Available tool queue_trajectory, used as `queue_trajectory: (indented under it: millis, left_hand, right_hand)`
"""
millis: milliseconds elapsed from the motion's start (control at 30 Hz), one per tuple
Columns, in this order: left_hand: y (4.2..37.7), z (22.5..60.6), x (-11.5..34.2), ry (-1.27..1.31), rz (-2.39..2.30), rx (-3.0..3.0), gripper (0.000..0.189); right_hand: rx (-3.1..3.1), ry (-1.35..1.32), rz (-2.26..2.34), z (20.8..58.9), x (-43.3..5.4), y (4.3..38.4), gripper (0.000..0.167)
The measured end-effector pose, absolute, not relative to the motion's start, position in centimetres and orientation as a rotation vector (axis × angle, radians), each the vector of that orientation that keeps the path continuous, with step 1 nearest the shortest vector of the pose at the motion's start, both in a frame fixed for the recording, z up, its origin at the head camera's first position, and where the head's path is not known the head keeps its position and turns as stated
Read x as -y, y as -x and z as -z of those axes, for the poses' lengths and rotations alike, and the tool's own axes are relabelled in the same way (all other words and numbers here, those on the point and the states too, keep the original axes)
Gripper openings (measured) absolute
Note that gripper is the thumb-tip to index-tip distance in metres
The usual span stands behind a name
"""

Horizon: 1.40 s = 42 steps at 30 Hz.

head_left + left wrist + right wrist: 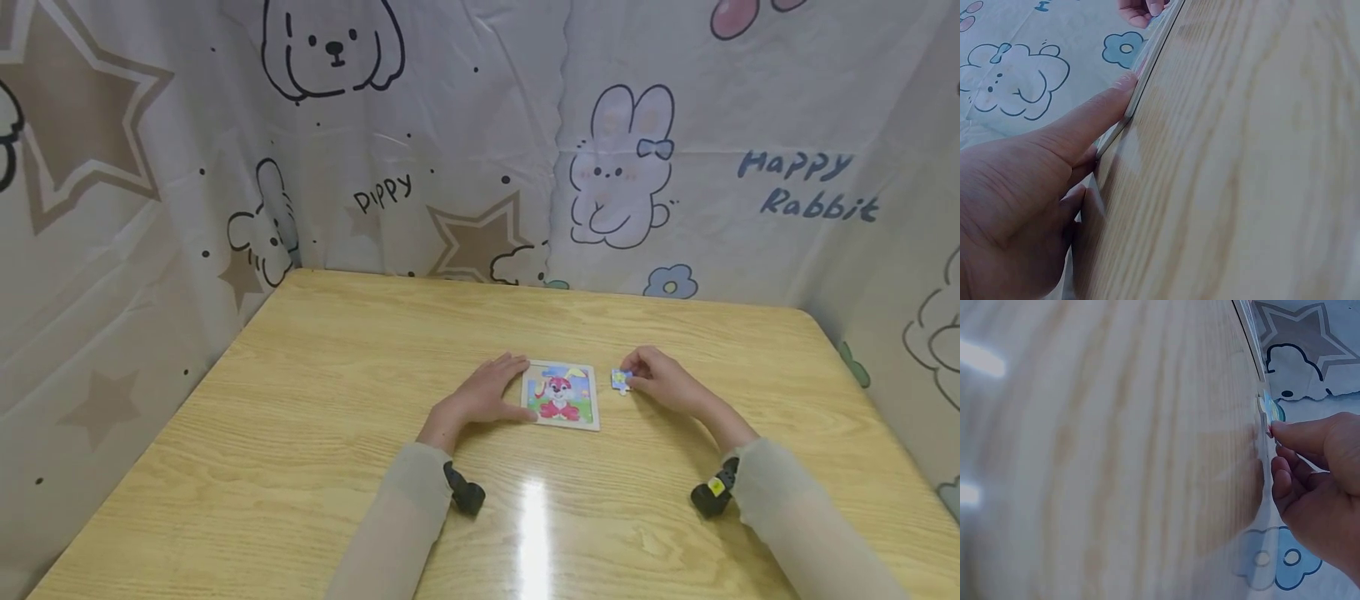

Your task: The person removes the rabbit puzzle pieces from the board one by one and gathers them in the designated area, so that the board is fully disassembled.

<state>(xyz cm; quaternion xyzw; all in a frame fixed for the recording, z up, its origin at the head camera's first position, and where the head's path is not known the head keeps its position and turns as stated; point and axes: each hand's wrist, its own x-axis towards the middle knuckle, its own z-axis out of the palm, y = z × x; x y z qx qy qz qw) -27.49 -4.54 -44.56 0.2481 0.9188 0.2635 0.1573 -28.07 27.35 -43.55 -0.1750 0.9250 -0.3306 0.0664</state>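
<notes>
In the head view a square jigsaw puzzle (559, 396) in a pale frame, with a pink-and-white rabbit picture, lies flat on the table. My left hand (487, 393) rests along its left side, fingertips at the far left corner and thumb on the near left corner. From the left wrist, the thumb (1094, 119) lies straight on the frame's edge (1160, 47). Just right of the puzzle, my right hand (663, 381) pinches a small blue-and-yellow puzzle piece (620, 380) between thumb and fingers, close to the tabletop. The right wrist view shows this piece (1266, 412) edge-on and partly hidden.
The wood-grain table (337, 442) extends around both hands. Behind it and along both sides hangs a pale curtain (465, 125) printed with cartoon animals and stars. A black wrist camera (467, 492) sits on the left wrist, another camera (711, 496) on the right.
</notes>
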Motion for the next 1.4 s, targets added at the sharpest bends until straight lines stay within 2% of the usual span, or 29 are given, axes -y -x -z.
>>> queue_trajectory:
  millis: [433,1400]
  left_hand:
    - [27.6,44.6,4.6,-0.708,-0.738,-2.637,0.089]
    - [27.6,44.6,4.7,-0.711,-0.768,-2.616,0.088]
  right_hand:
    - [-2.815,0.563,0.988,43.5,-26.8,28.0,0.013]
    - [-2.670,0.859,0.964,43.4,-19.3,30.1,0.020]
